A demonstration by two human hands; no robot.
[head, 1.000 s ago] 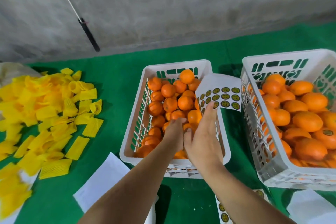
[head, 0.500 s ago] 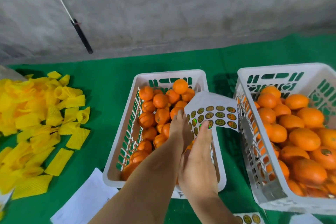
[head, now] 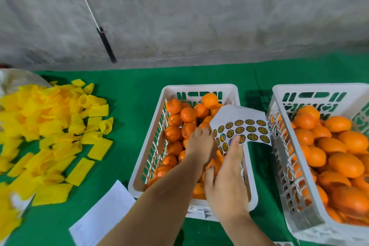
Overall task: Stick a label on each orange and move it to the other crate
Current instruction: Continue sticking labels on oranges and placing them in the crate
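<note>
Reaching: both your forearms come up from the near edge and end over the middle crate (head: 247, 181).
Right hand: your right hand (head: 227, 181) lies over the near end of that crate, index finger stretched flat onto the sticker sheet (head: 242, 126) and the rest loosely extended; nothing is closed round the sheet, and whether the thumb pins it from beneath I cannot tell.
Left hand: your left hand (head: 199, 144) is palm-down on the fruit with its fingertips at the sheet's left edge; whether they curl round an orange (head: 188, 114) or pinch the paper I cannot tell.
Handling: I'd judge each orange firm, light and smooth-skinned, liable to roll, so cup it from above with the whole hand. The sheet is thin and already bends, so peel a label from its rim, not its middle.
Count, near: one blank paper (head: 103, 215) lies on the green cloth (head: 129, 94).
Count, middle: two white crates, the right crate (head: 283, 166) just beside the first; roughly twenty oranges show in each. About seventeen labels show on the sheet.
Count, far left: a heap of yellow foam nets (head: 50, 130), too many to count.
</note>
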